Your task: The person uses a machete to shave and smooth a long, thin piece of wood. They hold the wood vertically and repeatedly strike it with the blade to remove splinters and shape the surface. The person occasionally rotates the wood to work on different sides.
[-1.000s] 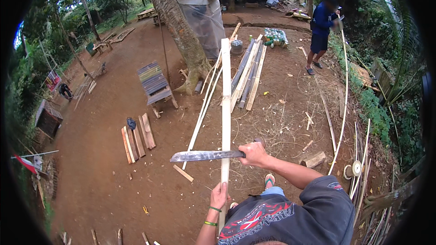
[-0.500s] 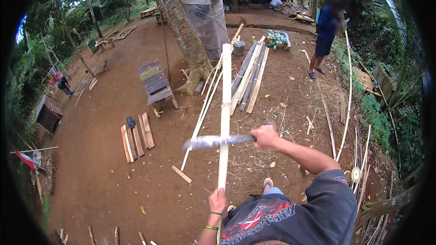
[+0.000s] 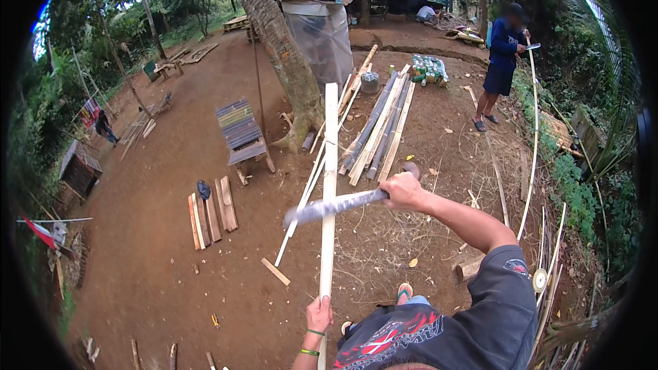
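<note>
A long pale split-bamboo slat [image 3: 330, 157] stands lengthwise in front of me, its far end raised. Near its lower part, my left hand [image 3: 319, 315] is closed around it. My right hand [image 3: 404, 192] grips the handle of a machete [image 3: 360, 199]. The long blade lies across the slat at about mid-length, its tip pointing left and smeared by motion. Whether the edge touches the bamboo cannot be told. Beyond the right hand lie several dark and pale bamboo slats [image 3: 394, 123] on the ground.
A tree trunk [image 3: 277, 48] rises ahead, beside a slatted bamboo chair [image 3: 241, 130]. Short boards [image 3: 212, 212] lie at left. Another person [image 3: 502, 62] stands at far right with a blade and a long strip [image 3: 534, 144]. A cut log [image 3: 469, 267] sits near my right elbow.
The slat and my left hand have shifted slightly left and lower in view. The machete is more tilted, its handle higher. The other person's head and arms have moved.
</note>
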### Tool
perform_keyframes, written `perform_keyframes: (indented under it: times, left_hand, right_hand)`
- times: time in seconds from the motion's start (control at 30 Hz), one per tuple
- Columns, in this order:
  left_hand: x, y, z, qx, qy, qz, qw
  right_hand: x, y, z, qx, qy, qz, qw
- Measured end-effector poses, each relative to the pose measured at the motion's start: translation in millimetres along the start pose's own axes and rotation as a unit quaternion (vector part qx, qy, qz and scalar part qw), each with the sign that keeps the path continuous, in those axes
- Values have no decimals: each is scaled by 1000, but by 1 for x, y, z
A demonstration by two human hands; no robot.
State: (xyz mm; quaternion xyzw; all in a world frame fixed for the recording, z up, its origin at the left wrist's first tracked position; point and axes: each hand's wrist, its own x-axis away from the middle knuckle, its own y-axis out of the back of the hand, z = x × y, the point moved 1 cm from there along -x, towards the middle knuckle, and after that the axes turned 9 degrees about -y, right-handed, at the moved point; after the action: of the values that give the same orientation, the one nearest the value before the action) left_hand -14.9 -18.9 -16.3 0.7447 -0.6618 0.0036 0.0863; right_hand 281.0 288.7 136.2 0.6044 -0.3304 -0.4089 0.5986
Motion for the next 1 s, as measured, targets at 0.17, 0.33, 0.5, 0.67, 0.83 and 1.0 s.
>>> perform_keyframes:
  times: [0.17,0.33,0.5,0.67,0.83,1.0]
  left_hand:
    - [45,-1,23,4,45,20,999]
    - [43,-3,31,23,-3,-25,999]
    - [25,10,23,55,39,-23,998]
    - [4,-2,0,39,10,10,999]
    - [16,0,14,-110,-149,-78,980]
    - [10,15,1,-95,-85,-60,990]
  right_hand:
    - [-68,77,-145,61,-327,-73,940]
    - [-50,66,-157,-110,-391,-199,892]
    - [20,-11,-29,-184,-188,-194,945]
    - [97,-70,113,-116,39,-14,992]
    - [47,-43,84,41,185,-28,981]
    - [3,-9,-2,31,-96,-159,982]
